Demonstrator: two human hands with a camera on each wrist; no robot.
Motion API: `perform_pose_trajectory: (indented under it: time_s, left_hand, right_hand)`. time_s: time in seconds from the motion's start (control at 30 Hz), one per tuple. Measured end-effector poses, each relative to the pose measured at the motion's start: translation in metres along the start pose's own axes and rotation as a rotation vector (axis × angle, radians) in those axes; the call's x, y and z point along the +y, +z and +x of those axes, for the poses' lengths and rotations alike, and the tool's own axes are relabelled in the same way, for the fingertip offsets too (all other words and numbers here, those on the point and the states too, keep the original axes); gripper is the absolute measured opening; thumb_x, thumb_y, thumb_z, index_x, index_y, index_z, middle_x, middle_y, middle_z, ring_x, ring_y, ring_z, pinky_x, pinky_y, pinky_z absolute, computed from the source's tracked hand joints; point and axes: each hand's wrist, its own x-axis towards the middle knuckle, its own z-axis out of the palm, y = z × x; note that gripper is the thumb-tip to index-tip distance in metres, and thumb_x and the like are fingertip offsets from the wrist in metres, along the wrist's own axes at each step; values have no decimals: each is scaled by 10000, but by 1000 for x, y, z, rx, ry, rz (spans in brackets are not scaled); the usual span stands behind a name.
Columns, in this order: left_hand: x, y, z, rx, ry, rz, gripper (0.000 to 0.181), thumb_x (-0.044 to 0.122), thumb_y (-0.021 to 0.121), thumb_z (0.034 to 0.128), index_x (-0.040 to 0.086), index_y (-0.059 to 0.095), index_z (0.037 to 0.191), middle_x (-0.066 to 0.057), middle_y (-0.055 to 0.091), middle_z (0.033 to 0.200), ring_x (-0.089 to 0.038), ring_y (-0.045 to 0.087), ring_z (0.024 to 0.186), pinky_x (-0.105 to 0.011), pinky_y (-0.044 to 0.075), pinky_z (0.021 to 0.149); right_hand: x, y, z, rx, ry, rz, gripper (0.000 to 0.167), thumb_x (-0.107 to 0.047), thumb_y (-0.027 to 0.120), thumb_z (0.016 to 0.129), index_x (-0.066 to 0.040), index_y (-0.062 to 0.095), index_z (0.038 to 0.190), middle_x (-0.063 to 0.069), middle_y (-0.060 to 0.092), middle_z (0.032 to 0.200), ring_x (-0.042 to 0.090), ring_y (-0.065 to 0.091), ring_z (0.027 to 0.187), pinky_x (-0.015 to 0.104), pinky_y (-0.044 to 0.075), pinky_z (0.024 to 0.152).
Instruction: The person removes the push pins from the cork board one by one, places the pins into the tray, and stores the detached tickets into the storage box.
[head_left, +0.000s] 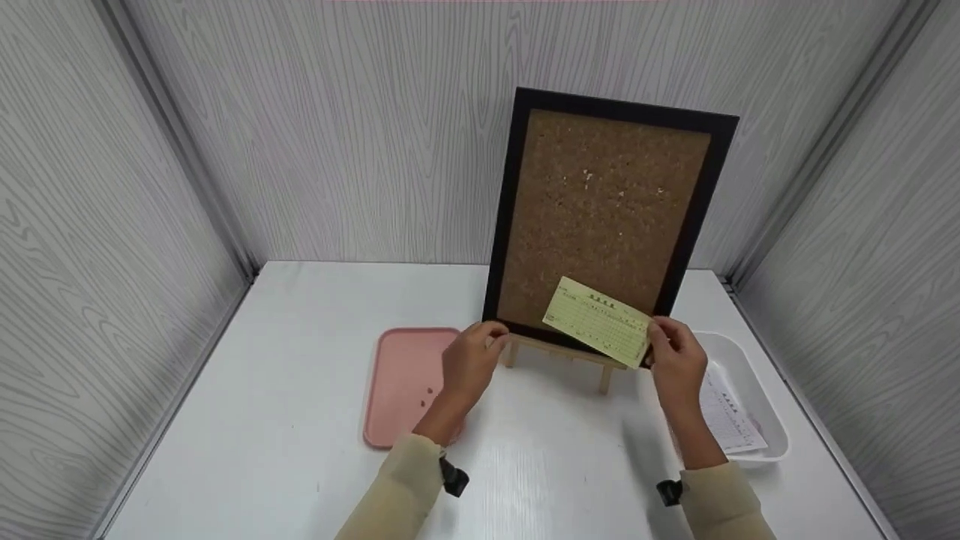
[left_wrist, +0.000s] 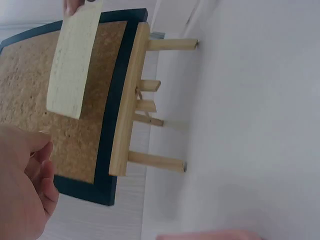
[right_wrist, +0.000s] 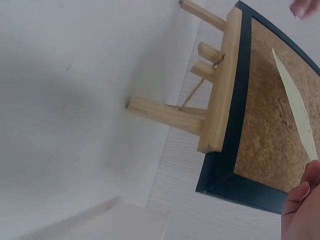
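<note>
My right hand [head_left: 677, 364] pinches the right end of a yellow printed form [head_left: 598, 321], tilted in front of the lower part of a black-framed corkboard [head_left: 611, 202]. In the right wrist view the form [right_wrist: 295, 102] is nearly edge-on and stands off the cork. My left hand [head_left: 472, 360] is at the board's lower left corner, apart from the form, thumb and forefinger brought together. In the left wrist view its fingers [left_wrist: 47, 187] are curled; I see nothing clearly between them. The board leans on a small wooden easel [left_wrist: 129, 100].
Left of the easel lies a pink tray [head_left: 390, 375] with a few tiny reddish pieces [head_left: 426, 397], partly behind my left arm. A white bin [head_left: 772, 420] with printed paper sheets [head_left: 724, 416] stands at the right. Grey wood-grain panels [head_left: 360, 135] enclose the white table [head_left: 285, 390].
</note>
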Motion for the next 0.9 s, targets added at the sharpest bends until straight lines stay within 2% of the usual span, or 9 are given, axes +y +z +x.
perform_pose_trajectory:
  time_s: [0.2,0.33,0.5,0.57,0.73,0.9]
  left_hand:
    - [-31,-27,-21,-7,-94,5,94,236,693,963,196,750,1027,70,732,987,-104,664,870,-349,543,750]
    - [-51,-45,-35,-14,-133,28,99,227,696,964,201,752,1041,67,738,1015,-102,670,895,-351,550,767]
    - [-74,-62,-49,-34,-187,18,115,230,674,982,192,735,1071,55,728,1025,-103,687,754,-321,538,669]
    - [-83,-66,-53,-35,-206,29,118,222,673,982,179,735,1072,46,732,1028,-119,694,746,-335,534,667]
    - [-102,-68,-58,-43,-247,90,135,212,692,964,149,757,1064,22,756,1046,-173,707,922,-427,538,766]
    - [-112,-69,-59,-47,-278,85,122,190,687,964,139,768,1040,7,762,1044,-197,712,952,-454,540,799]
  right_hand:
    - [6,-26,-6,34,28,-29,268,-193,629,1007,-21,677,1206,30,664,996,110,555,664,180,473,564]
    - [10,-45,-12,60,61,-59,285,-222,612,1016,-34,664,1223,-2,654,1007,110,563,690,178,474,577]
    - [22,-70,-15,108,69,-51,287,-248,642,999,-54,680,1207,-6,663,974,96,553,655,175,475,566]
    - [28,-81,-15,123,91,-48,295,-247,647,996,-53,677,1217,-10,662,972,93,553,656,162,468,562]
    - [42,-103,-15,174,170,-70,307,-261,642,997,-64,667,1231,-34,641,956,80,548,660,144,446,544]
    - [56,-118,-15,219,177,-124,309,-295,633,1000,-66,670,1205,-41,621,909,68,543,631,156,430,515]
